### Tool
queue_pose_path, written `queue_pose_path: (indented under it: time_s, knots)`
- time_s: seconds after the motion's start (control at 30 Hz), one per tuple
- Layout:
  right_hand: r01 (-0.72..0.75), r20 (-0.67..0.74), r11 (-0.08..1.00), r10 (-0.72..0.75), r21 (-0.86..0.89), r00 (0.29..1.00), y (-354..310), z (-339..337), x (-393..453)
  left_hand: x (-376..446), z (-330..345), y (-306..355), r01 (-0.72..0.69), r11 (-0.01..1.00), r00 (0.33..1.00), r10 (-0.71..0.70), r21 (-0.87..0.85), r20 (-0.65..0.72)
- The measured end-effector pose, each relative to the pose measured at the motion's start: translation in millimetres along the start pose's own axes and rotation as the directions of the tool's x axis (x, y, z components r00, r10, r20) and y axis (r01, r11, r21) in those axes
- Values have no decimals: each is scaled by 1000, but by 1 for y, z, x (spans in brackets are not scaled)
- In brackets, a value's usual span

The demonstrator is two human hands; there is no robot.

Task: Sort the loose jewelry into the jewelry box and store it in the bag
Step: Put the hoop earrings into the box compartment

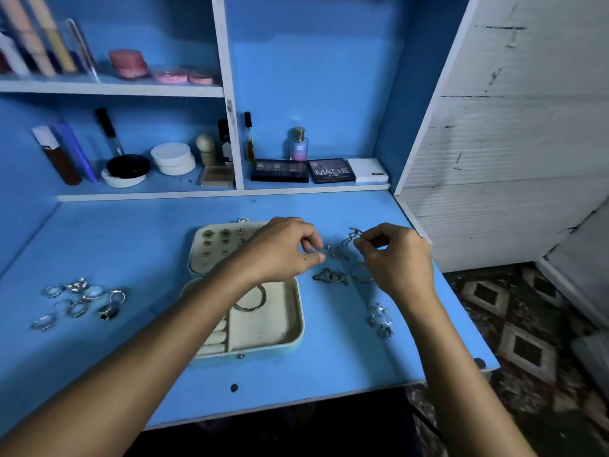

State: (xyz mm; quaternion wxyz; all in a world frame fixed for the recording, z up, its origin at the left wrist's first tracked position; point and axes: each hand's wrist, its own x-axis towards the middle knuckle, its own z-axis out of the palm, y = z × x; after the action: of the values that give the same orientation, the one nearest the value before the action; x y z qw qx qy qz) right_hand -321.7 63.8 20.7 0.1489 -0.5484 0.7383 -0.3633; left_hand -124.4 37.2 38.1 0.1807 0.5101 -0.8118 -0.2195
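Pinching silver jewelry (339, 250), left hand (283, 250) and right hand (397, 255) hover beside jewelry box (290, 338).

Table (115, 245): bright blue top, white edging. Shelf (112, 89): blue back panels, white boards. Jewelry box (290, 334): cream lining, pale blue outer shell. Rings (79, 301): silver, one with a dark stone. Jars (128, 62): pink. Palette (331, 170): black, white "MATTE" lettering. Floor covering (527, 347): dark, with grey-and-black diamond pattern. Wall (514, 127): white, ribbed, dark scuffs.
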Motion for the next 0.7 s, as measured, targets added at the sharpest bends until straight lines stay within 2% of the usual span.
queue_pose_path:
  time_s: [0.2,0.47,0.7]
  knots:
    - [-59,-26,991,56,-122,998,30,-21,33,35,24,29,-52,998,993,48,28,109]
    - [-162,35,943,179,-292,983,49,-28,58,56,48,45,-98,984,972,62,151,226]
    - [-157,62,909,196,-385,979,53,-20,60,59,57,42,-91,975,967,38,203,253]
